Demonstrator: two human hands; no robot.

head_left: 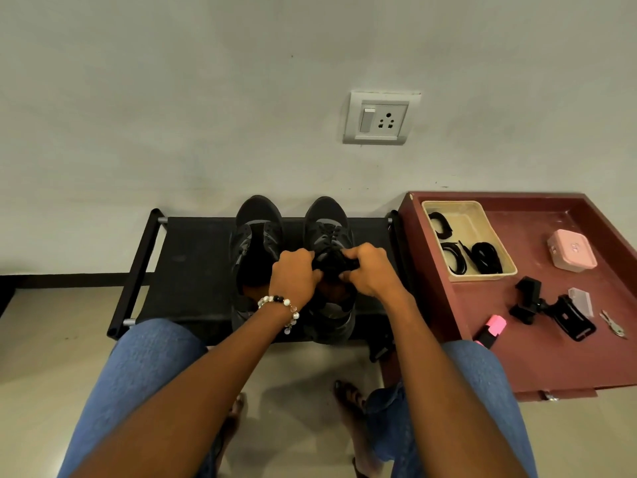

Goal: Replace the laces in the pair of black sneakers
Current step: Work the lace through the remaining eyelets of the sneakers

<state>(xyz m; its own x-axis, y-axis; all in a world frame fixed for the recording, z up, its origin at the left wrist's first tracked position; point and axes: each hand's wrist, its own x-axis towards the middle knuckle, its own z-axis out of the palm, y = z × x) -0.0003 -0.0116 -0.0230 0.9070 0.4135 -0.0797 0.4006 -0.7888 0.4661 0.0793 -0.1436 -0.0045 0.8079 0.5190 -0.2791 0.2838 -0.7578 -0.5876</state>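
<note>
Two black sneakers stand side by side on a low black rack (193, 267), toes toward the wall. The left sneaker (256, 232) shows no lace across its open tongue. The right sneaker (327, 222) has a black lace threaded through its eyelets. My left hand (294, 276) and my right hand (370, 269) meet over the right sneaker's tongue, each pinching the black lace near its upper eyelets. The lace ends are hidden under my fingers. A beige tray (496, 236) on the right holds several coiled black laces (486, 258).
A dark red table (551, 357) stands right of the rack with a pink case (572, 250), a black clamp mount (548, 307), a pink highlighter (491, 331), keys (613, 324) and a small clear box (580, 300). My knees in jeans are below. A wall socket (379, 119) is above.
</note>
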